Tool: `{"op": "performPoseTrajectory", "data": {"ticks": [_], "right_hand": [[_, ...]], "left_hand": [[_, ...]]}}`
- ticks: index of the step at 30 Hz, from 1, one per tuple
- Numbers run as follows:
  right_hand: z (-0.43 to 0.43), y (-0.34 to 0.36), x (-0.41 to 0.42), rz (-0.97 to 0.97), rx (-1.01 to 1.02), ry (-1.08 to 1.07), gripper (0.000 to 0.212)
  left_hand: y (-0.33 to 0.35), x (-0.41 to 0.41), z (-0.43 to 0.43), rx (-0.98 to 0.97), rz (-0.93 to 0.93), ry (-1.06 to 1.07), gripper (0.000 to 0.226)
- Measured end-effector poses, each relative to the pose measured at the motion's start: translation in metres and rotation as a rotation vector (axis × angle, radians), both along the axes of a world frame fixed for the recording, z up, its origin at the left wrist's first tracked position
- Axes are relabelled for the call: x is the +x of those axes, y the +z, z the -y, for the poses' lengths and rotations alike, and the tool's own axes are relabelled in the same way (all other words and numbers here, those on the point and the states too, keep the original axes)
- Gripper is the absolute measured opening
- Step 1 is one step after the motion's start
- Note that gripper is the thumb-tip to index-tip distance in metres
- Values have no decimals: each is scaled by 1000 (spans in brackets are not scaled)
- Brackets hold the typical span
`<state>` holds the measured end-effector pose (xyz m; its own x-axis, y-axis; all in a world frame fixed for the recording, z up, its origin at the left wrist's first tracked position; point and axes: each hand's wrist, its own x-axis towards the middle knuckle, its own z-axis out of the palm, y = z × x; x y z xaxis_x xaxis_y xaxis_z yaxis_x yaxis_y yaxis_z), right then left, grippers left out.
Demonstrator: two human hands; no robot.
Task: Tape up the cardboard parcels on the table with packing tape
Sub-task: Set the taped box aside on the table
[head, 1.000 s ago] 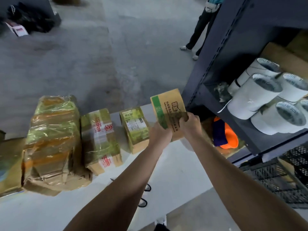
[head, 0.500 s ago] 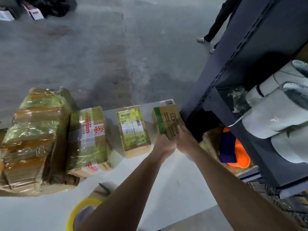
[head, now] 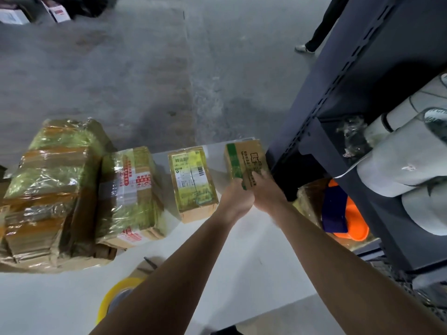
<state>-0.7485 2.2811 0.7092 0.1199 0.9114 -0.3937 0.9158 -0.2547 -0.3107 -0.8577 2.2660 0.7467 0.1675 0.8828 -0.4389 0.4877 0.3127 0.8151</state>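
Left hand point(head: 235, 200): arm stretched forward, fingers curled round the near left corner of the small box point(head: 244, 160).
Right hand point(head: 267, 189): pressed against the left one, fingers laid over the top of the box at its near end, gripping it.
Small box: plain brown cardboard, at the far right corner of the worktop point(head: 242, 262), just beside the dark shelf rack point(head: 362, 93).
Box print: green band along the left edge, dark characters down the top (too blurred to read).
Labelled parcel point(head: 191, 180): next to the left, glossy with tape, paper label with a barcode.
Middle parcel point(head: 128, 189): taped over, red printed strips, not legible.
Big parcel point(head: 48, 184): far left, wrapped in shiny tape.
Tape roll point(head: 113, 298): yellowish, on the near worktop, partly hidden by the left forearm.
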Motion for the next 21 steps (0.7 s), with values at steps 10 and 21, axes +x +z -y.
{"op": "performPoseTrajectory", "data": {"ticks": [10,21], "right_hand": [[-11,36,-84,-343,89,44,35],[17,45,-113,-339,131,-155,34]], "left_hand": [[23,-80,-2,138,-196,369,42],[6,-125,-3,-152,45,432,53]]}}
